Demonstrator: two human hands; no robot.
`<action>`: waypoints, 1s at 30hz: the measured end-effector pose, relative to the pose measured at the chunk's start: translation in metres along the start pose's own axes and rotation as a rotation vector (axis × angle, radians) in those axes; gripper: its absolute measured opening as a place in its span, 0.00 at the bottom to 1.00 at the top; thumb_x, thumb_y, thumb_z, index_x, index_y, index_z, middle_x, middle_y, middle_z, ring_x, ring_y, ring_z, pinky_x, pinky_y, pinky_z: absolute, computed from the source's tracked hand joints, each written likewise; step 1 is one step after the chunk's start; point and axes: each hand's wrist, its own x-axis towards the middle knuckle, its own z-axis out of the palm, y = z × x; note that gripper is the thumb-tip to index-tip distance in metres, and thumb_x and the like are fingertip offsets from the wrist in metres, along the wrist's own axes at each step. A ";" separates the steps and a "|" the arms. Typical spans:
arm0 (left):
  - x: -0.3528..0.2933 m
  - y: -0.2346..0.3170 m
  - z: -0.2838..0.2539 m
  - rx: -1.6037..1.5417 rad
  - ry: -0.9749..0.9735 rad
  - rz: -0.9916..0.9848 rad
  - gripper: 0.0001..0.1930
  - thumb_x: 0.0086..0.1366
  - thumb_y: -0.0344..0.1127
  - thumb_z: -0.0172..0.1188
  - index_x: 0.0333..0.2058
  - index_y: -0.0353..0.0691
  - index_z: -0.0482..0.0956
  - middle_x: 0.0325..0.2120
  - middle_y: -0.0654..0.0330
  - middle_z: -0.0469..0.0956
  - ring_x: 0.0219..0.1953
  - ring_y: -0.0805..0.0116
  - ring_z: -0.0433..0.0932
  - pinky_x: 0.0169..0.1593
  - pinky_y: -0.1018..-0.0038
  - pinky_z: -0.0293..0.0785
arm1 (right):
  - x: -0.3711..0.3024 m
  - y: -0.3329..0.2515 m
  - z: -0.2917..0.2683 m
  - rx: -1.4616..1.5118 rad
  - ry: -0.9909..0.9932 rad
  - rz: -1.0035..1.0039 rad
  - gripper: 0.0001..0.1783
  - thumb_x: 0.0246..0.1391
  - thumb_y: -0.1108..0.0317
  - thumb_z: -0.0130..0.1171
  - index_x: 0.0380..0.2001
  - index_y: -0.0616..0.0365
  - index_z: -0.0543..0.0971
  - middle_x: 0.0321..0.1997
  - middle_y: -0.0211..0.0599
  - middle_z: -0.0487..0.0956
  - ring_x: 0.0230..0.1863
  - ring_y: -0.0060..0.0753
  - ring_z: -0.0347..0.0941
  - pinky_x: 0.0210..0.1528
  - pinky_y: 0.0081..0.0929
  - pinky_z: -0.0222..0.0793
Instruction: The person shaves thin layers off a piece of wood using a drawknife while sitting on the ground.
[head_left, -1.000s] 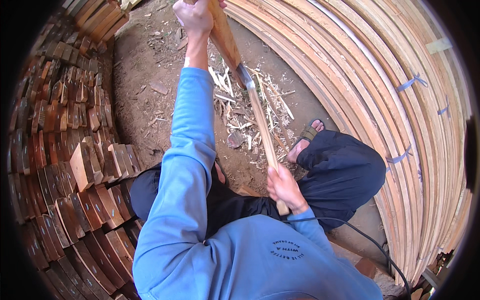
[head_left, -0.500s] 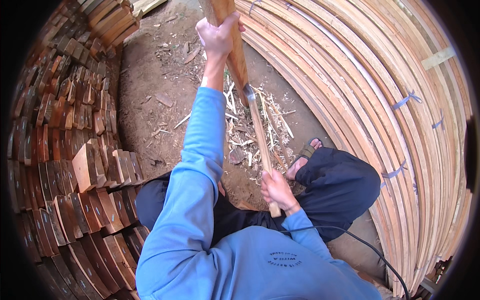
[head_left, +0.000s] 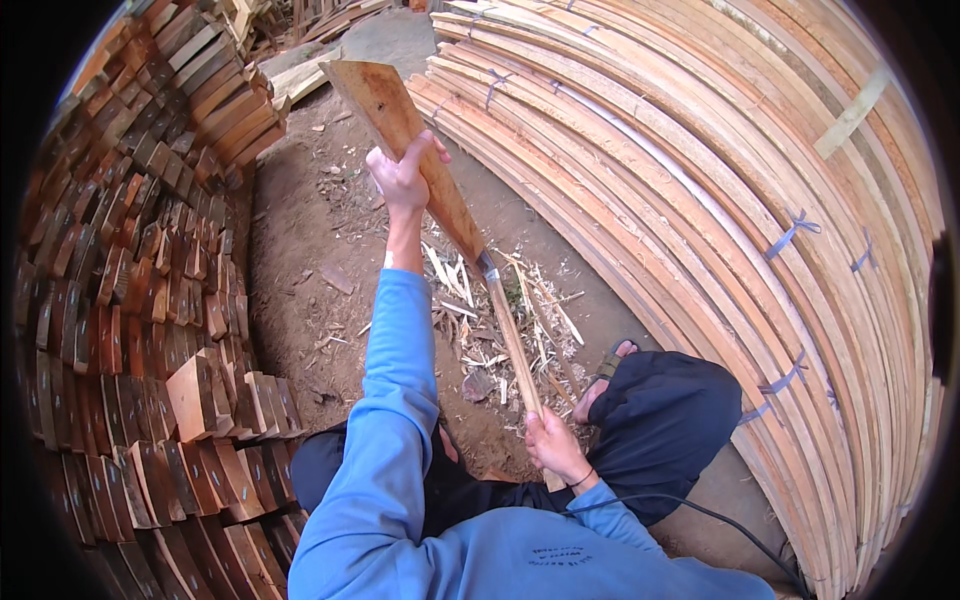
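My left hand [head_left: 402,180] is closed around the edge of a thick wooden board [head_left: 440,195], held slanting, its wide end up and to the left. A dark knot marks its face near the top. My right hand [head_left: 556,446] grips the lower part of a long wooden handle [head_left: 517,350]. At the handle's far end is a small metal head [head_left: 488,265] against the board's lower end; its exact shape is too small to make out. Pale wood chips and splinters [head_left: 515,345] lie on the ground beneath and around the handle.
Stacked short wooden blocks [head_left: 190,400] rise along the left. Long, thin planks [head_left: 690,230], tied with bluish strips, lean across the right. My sandalled foot [head_left: 605,380] rests beside the chips on the dirt floor [head_left: 300,250]. A black cord [head_left: 700,508] crosses near my right forearm.
The view has tilted up, so everything sits lower and the board's top end now shows. The board leans further left at its top. Both hands keep their grips.
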 end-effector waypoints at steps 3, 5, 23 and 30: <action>0.002 -0.001 0.014 0.007 0.004 -0.028 0.10 0.61 0.31 0.61 0.32 0.25 0.79 0.22 0.52 0.80 0.22 0.62 0.80 0.30 0.68 0.78 | -0.002 -0.006 0.006 0.036 0.004 0.020 0.12 0.77 0.55 0.42 0.41 0.50 0.66 0.24 0.21 0.62 0.17 0.15 0.55 0.16 0.19 0.54; -0.003 -0.002 0.025 0.015 -0.021 -0.054 0.10 0.62 0.31 0.61 0.32 0.25 0.79 0.21 0.52 0.80 0.22 0.63 0.80 0.30 0.69 0.77 | -0.003 0.003 -0.001 0.363 -0.124 0.091 0.12 0.77 0.54 0.42 0.41 0.49 0.66 0.24 0.21 0.62 0.18 0.15 0.55 0.16 0.19 0.53; -0.007 -0.009 0.039 0.066 -0.001 -0.058 0.10 0.62 0.31 0.61 0.33 0.25 0.80 0.21 0.52 0.80 0.22 0.63 0.81 0.30 0.68 0.78 | -0.018 -0.006 -0.006 0.215 -0.026 0.110 0.10 0.76 0.59 0.42 0.39 0.50 0.64 0.20 0.22 0.61 0.13 0.15 0.54 0.13 0.23 0.53; -0.006 -0.003 0.024 0.061 0.033 0.005 0.12 0.62 0.32 0.62 0.33 0.24 0.79 0.21 0.51 0.80 0.22 0.61 0.82 0.29 0.68 0.79 | -0.005 -0.013 0.007 0.156 -0.059 0.122 0.10 0.77 0.60 0.41 0.38 0.48 0.63 0.21 0.21 0.60 0.14 0.15 0.53 0.14 0.22 0.50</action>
